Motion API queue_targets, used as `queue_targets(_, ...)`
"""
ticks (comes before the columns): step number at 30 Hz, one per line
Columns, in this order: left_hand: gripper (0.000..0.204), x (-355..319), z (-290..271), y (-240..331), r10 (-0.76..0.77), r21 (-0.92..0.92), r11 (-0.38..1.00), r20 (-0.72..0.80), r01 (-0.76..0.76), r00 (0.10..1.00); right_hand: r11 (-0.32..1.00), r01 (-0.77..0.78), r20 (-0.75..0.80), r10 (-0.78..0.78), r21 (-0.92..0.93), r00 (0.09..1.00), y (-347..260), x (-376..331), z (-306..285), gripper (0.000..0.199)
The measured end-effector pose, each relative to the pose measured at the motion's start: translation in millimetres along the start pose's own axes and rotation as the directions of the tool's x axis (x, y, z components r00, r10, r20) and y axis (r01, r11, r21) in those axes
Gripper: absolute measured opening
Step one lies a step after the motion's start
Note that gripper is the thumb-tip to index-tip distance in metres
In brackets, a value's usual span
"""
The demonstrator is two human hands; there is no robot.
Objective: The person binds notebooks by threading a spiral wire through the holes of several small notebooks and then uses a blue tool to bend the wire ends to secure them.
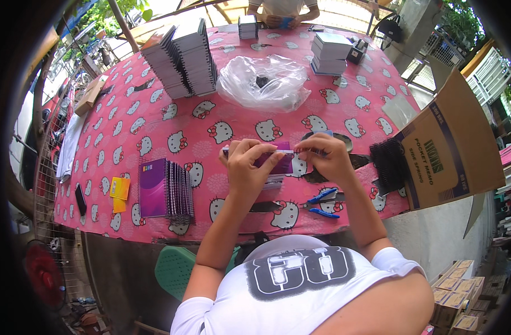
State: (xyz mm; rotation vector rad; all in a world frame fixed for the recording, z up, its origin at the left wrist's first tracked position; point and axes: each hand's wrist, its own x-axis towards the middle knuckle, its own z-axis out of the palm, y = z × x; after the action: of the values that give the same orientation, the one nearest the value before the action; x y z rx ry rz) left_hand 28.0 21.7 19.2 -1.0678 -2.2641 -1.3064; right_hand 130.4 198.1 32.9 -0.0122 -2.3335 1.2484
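Observation:
At the middle of the near table edge, my left hand [251, 162] holds a small notebook [284, 151] up edge-on, fingers along its top and thumb below. My right hand [326, 153] is closed in a pinch at the notebook's right end. Whether a wire coil is between those fingertips is too small to tell. Under my hands lies a small stack of purple-covered notebooks [273, 182], partly hidden. Blue-handled cutting pliers [323, 203] rest open below my right hand. Black spiral coils [387, 162] spill from a cardboard box [445, 145] on the right.
Purple spiral notebooks [155, 190] are piled at left, beside yellow cards [120, 188] and a phone [80, 200]. A tape roll [344, 142] lies beyond my right hand. Farther off are a clear plastic bag [261, 84], tall notebook stacks [191, 56] and another person's hands [275, 21].

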Motion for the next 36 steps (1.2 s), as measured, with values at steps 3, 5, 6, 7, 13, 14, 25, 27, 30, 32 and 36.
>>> queue_targets(3,0.022,-1,0,2,-0.012,-0.008,1.0,0.01,0.012,1.0,0.968,-0.21,0.271,0.168,0.136,0.948,14,5,-12,0.024)
queue_targets(5,0.023,-1,2,2,-0.001,0.012,1.0,-0.012,0.001,1.0,0.952,-0.262,0.317,0.202,0.16,0.927,16,11,-12,0.025)
queue_targets(6,0.023,-2,3,3,0.004,0.021,1.0,-0.023,-0.003,1.0,0.942,-0.289,0.341,0.218,0.17,0.914,12,13,-12,0.026)
queue_targets(7,0.023,-2,5,4,-0.005,0.02,1.0,-0.032,0.005,0.999,0.996,-0.085,0.277,0.08,0.007,0.957,7,14,-13,0.027)
queue_targets(13,0.023,-5,5,1,-0.011,0.048,0.999,-0.035,0.013,0.999,0.997,0.044,0.115,-0.036,-0.063,0.993,-4,7,0,0.024)
queue_targets(14,0.022,-5,3,0,-0.008,0.048,0.999,-0.017,0.009,1.0,0.996,0.005,0.084,0.002,-0.086,0.996,-5,4,4,0.022)
queue_targets(25,0.02,-5,1,-1,0.004,0.036,0.999,0.007,-0.004,1.0,0.947,0.08,0.051,-0.067,-0.31,0.996,-14,9,16,0.015)
queue_targets(27,0.02,-6,1,-1,0.009,0.042,0.999,0.009,-0.01,1.0,0.949,0.06,-0.012,-0.067,-0.311,0.998,-18,10,23,0.011)
queue_targets(30,0.02,-7,-1,0,0.013,0.033,0.999,0.013,-0.014,1.0,0.956,0.085,0.08,-0.065,-0.282,0.995,-22,11,20,0.013)
queue_targets(32,0.02,-8,1,-1,0.023,0.031,0.999,-0.002,-0.023,1.0,0.948,0.122,0.008,-0.125,-0.293,0.992,-22,12,23,0.012)
queue_targets(36,0.021,-9,3,-2,0.036,0.037,0.999,-0.021,-0.036,0.999,0.948,0.129,-0.121,-0.171,-0.29,0.978,-16,9,34,0.009)
